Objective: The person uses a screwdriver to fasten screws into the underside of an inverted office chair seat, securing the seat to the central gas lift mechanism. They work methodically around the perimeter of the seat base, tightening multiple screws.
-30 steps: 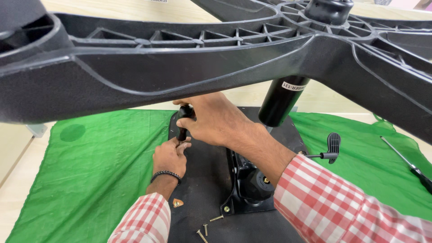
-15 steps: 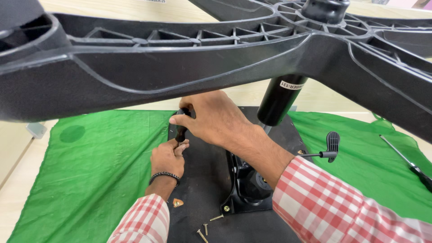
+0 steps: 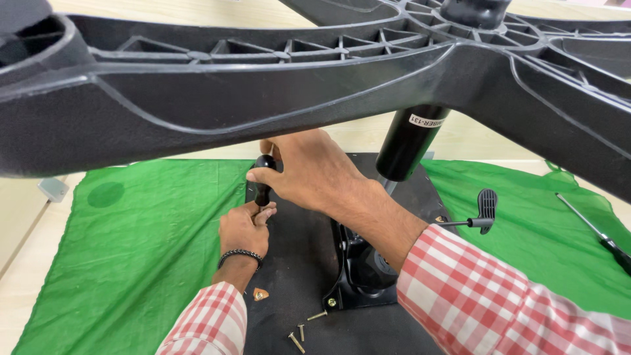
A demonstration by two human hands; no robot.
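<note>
A black chair base (image 3: 296, 98) and black seat plate (image 3: 302, 276) sit over green cloth (image 3: 144, 250); sleeves (image 3: 499, 296) are red-and-white checked.

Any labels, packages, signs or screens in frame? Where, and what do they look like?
Small white rectangular sticker label: on the black gas-lift cylinder, near its top under the black plastic chair base; dark print.
Small orange triangular tag: on the black seat underside, beside the left wrist.
No packages, signs or screens.

Right hand (image 3: 309, 172) reaching forward, fingers curled in a grip, left hand (image 3: 244, 229) just below it, fingers pinched upward, both forearms in red checked sleeves, left wrist braceleted
</note>
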